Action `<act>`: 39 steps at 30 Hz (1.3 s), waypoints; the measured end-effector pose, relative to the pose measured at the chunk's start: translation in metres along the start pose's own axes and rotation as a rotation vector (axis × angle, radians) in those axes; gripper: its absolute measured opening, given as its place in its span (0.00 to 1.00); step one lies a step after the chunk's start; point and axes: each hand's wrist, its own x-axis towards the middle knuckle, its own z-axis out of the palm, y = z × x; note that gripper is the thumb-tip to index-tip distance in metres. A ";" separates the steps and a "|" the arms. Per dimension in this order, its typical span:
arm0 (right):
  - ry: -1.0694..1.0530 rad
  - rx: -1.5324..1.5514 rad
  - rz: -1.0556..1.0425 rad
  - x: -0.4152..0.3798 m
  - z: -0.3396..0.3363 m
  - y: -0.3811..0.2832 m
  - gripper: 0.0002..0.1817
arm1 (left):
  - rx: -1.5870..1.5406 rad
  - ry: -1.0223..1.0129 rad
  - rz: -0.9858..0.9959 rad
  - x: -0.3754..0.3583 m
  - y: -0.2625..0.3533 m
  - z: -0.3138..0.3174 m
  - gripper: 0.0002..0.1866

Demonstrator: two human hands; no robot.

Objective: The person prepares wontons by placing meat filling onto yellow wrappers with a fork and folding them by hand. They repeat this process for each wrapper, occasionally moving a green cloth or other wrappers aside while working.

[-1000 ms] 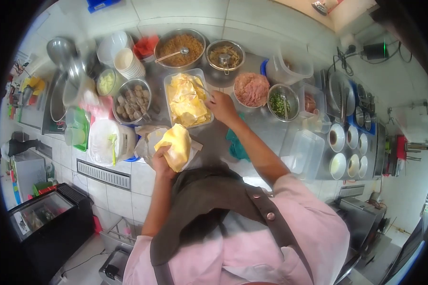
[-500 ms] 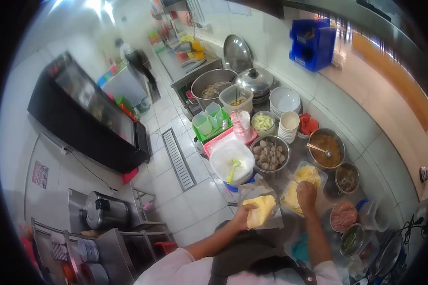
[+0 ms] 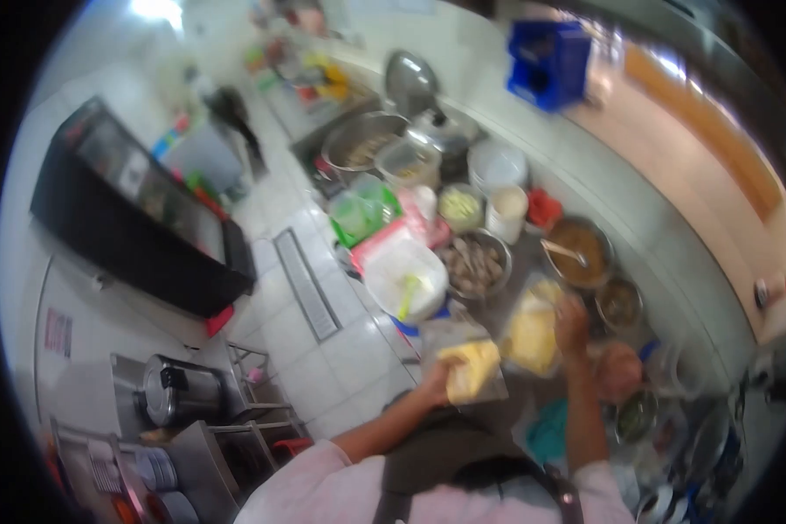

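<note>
My left hand (image 3: 435,382) is closed round the near side of a yellow, folded-looking piece (image 3: 473,368), with clear plastic (image 3: 493,390) around it. I cannot make out exactly what the piece is. To its right stands a clear tub (image 3: 508,348) of yellow food (image 3: 533,332), perhaps noodles. My right hand (image 3: 573,325) is at the tub's right edge, its fingers drawn together and blurred; anything in them is hidden. Beyond my left hand is a white tub (image 3: 384,284) with a lime-green spoon (image 3: 406,297) in it.
A bowl of meatballs (image 3: 474,266) and a bowl of brown food (image 3: 578,253) with a ladle stand behind the tub. Pink meat (image 3: 618,371) and a bowl of greens (image 3: 636,417) lie to the right. A blue bin (image 3: 548,65) hangs on the wall.
My right hand has moved from over the yellow food to the tub's right edge. My left hand keeps hold of the yellow piece. The whole view has shifted and blurred.
</note>
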 end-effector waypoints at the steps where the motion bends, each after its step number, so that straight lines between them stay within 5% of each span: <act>1: 0.162 0.020 -0.072 0.001 0.005 0.004 0.13 | -0.029 -0.053 -0.028 -0.001 -0.001 -0.007 0.29; 2: 0.040 0.094 0.112 0.005 0.002 0.009 0.14 | -0.066 -0.106 -0.073 0.000 0.005 -0.009 0.29; 5: 0.192 0.162 -0.003 0.018 -0.014 0.007 0.12 | -0.020 -0.039 -0.087 -0.010 0.011 0.020 0.31; 9: 0.137 0.248 0.183 0.029 -0.054 -0.020 0.06 | 0.098 0.029 -0.106 -0.003 0.009 0.022 0.30; 12: 0.198 0.378 0.026 0.036 -0.070 -0.050 0.04 | 0.085 0.101 -0.110 -0.002 0.008 0.027 0.29; 14: 0.162 0.099 -0.218 0.025 -0.073 -0.083 0.03 | 0.063 0.082 -0.110 0.003 0.004 0.039 0.28; 16: 0.069 0.293 -0.368 -0.004 -0.061 -0.112 0.03 | 0.071 0.089 -0.099 0.010 0.001 0.043 0.27; 19: -0.215 0.143 -0.415 -0.063 -0.041 -0.142 0.03 | -0.091 -0.170 -0.154 0.015 0.005 0.049 0.33; 22: -0.288 0.204 -0.363 -0.101 -0.028 -0.152 0.03 | -0.012 -0.033 -0.073 0.003 0.000 0.073 0.33; 28: -0.059 0.311 -0.036 -0.124 -0.028 -0.141 0.04 | 0.340 0.067 -0.109 0.012 -0.010 0.037 0.28; 31: 0.033 0.398 0.307 -0.128 -0.047 -0.126 0.06 | 0.320 0.023 -0.136 0.008 -0.004 0.043 0.32; 33: -0.149 0.490 0.798 -0.132 -0.073 -0.116 0.06 | 0.192 -0.046 -0.139 0.006 -0.002 0.054 0.35; 37: 0.296 0.546 0.928 -0.190 -0.084 -0.056 0.11 | 0.161 -0.067 -0.120 0.006 0.007 0.052 0.35; 39: 0.150 -0.053 0.781 -0.213 -0.113 -0.037 0.10 | 0.121 -0.058 -0.099 0.008 0.009 0.049 0.36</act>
